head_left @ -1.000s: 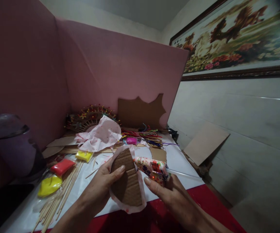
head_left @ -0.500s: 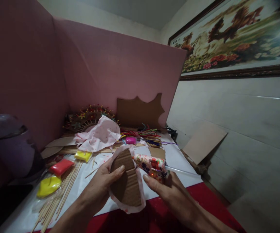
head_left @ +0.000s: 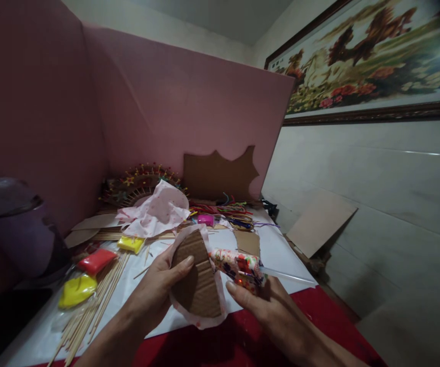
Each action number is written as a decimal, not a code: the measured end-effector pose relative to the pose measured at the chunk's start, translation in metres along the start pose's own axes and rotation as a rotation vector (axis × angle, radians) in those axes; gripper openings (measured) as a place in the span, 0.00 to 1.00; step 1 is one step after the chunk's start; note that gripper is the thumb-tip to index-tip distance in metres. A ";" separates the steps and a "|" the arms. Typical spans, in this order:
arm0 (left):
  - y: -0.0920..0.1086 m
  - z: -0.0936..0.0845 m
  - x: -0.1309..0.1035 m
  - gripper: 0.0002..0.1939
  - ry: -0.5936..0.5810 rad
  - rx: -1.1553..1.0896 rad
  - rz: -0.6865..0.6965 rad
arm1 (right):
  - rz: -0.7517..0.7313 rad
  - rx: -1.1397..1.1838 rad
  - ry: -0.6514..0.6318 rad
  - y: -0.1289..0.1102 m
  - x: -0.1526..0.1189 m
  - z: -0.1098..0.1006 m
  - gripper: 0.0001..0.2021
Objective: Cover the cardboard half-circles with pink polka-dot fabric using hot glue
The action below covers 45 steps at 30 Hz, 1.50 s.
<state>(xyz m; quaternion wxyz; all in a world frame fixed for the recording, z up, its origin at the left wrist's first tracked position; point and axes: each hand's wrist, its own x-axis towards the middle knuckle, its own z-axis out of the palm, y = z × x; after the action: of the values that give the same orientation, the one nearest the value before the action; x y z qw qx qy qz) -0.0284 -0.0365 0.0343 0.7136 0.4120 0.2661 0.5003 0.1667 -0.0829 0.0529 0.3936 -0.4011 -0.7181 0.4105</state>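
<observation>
My left hand (head_left: 162,280) grips a rounded piece of corrugated cardboard (head_left: 199,285), thumb on its face and fingers behind. Pale pink spotted fabric (head_left: 200,322) shows as a border around the cardboard's edge. In my right hand (head_left: 266,306) is a flower-patterned hot glue gun (head_left: 237,265) with a lit orange light. Its nozzle points left at the cardboard's right edge; whether they touch I cannot tell. A clear glue stick (head_left: 289,275) sticks out of the gun's back end. My right fingers around the handle are mostly hidden.
Thin wooden sticks (head_left: 105,290) lie at the left beside yellow (head_left: 77,291) and red (head_left: 97,261) clay packets. Behind are crumpled pink fabric (head_left: 159,209), scissors (head_left: 241,223) and a jagged cardboard sheet (head_left: 218,176). A lidded bin (head_left: 21,234) stands far left.
The cardboard with its fabric border has risen and tilted slightly. The glue gun has shifted a little lower, its nozzle still beside the cardboard's right edge.
</observation>
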 end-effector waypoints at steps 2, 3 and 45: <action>0.001 0.000 0.000 0.26 0.001 0.002 0.000 | -0.011 -0.018 0.000 0.002 -0.002 0.000 0.17; 0.000 0.000 0.000 0.26 -0.003 0.003 0.000 | -0.014 -0.028 0.003 0.003 -0.003 0.000 0.17; 0.003 0.001 -0.001 0.25 0.019 0.015 0.034 | 0.091 -0.061 0.002 0.000 -0.010 0.002 0.17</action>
<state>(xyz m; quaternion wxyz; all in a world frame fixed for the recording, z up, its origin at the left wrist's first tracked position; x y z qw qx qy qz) -0.0299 -0.0368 0.0373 0.6994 0.4170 0.2695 0.5141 0.1685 -0.0924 0.0493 0.3629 -0.4455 -0.7111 0.4052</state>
